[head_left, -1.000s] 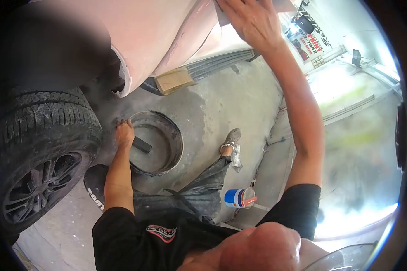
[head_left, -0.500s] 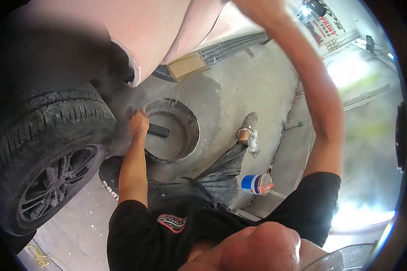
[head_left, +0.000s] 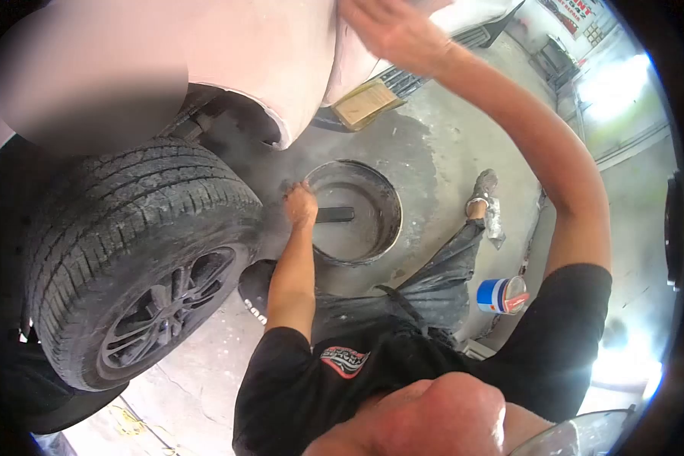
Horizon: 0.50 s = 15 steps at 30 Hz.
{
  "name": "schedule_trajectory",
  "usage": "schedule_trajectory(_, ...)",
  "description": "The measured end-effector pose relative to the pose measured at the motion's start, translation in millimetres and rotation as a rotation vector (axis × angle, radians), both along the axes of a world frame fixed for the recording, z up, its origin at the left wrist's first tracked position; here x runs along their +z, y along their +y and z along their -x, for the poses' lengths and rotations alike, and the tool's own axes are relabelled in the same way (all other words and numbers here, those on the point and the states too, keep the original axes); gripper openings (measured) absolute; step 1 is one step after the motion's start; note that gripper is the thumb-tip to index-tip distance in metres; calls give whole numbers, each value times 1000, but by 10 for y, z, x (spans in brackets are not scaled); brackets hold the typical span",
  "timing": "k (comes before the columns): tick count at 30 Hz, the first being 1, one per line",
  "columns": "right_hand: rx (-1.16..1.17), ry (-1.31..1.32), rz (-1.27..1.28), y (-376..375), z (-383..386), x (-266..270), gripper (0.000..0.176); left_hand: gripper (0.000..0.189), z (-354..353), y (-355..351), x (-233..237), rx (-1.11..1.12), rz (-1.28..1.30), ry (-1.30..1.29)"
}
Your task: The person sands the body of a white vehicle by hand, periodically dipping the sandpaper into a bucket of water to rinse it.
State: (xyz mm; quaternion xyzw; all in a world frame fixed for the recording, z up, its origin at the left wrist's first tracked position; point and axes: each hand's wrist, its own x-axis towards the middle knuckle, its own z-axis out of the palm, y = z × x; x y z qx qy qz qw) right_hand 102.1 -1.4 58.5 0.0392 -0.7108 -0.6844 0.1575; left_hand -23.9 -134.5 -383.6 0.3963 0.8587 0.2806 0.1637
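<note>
A black shirt (head_left: 289, 399) fills the bottom centre. Mid-frame, the left hand (head_left: 302, 205) curls at the rim of a round basin (head_left: 390, 216) containing a black block (head_left: 337, 214); its grip is unclear. At top centre, the right hand (head_left: 395, 36), blurred and outstretched, overlaps a pale pink panel (head_left: 258, 45); I cannot tell whether it holds anything.

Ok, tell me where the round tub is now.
In the head view, the round tub sits on the floor near the picture's middle, right of the tyre, with the left hand at its left edge.
</note>
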Motion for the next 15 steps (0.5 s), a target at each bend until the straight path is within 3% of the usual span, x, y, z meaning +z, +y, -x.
schedule_trajectory(1, -67, -28, 34, -171, -11, 50, 40, 42, -3, -47, -2, -3, 9, 4)
schedule_trajectory(3, 49, -127, 126, -21, -26, 299, 39, 41, 7, -38, -45, 9, 3, 14)
schedule_trajectory(4, 157, -20, 241, 107, 16, 428, 38, 41, 21, -19, -87, 6, -2, 8)
schedule_trajectory(5, 82, -5, 151, -53, 4, 710, 36, 41, 1, 11, -111, 4, -8, -1)
schedule_trajectory(7, 73, 108, -22, -110, 44, 604, 36, 41, -48, -35, -102, 7, -15, -18)
schedule_trajectory(9, 53, 85, 122, 21, -29, 26, 41, 41, 8, -30, -20, 4, -24, -9)
schedule_trajectory(11, -104, -230, 125, -147, -149, -245, 47, 41, -1, -58, -6, -8, -2, -10)
schedule_trajectory(13, 104, -158, 477, 258, -124, -154, 44, 41, 4, -72, -6, -5, -26, -8)
schedule_trajectory(14, 127, -70, 137, 260, -62, 83, 41, 41, 29, -76, -43, -22, -40, 2)
schedule_trajectory(15, 121, 90, 311, 285, 24, 350, 39, 41, 10, -44, -71, -43, -59, 12)
